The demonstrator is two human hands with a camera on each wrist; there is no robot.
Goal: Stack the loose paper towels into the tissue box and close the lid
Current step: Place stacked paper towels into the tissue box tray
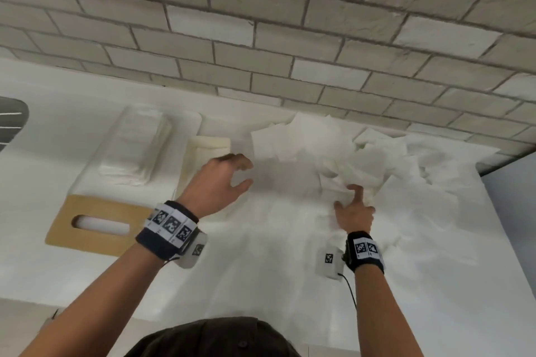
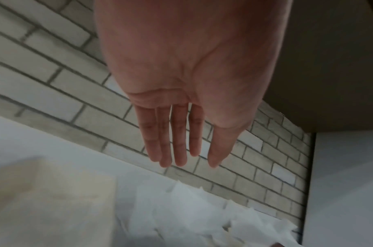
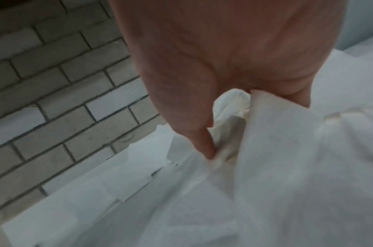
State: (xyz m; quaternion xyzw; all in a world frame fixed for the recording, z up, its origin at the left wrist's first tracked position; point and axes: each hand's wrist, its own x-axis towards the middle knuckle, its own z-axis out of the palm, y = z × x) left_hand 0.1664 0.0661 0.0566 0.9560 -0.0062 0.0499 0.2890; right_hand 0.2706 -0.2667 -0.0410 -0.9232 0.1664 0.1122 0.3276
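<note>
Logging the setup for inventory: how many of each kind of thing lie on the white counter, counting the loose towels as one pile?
Wooden slotted lid: 1
Cream box: 1
Clear container of stacked towels: 1
Pile of loose paper towels: 1
Total: 4

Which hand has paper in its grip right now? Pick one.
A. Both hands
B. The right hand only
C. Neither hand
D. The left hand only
B: the right hand pinches a sheet from the pile of loose paper towels, while the left hand hangs above the counter with straight fingers and holds nothing.
</note>
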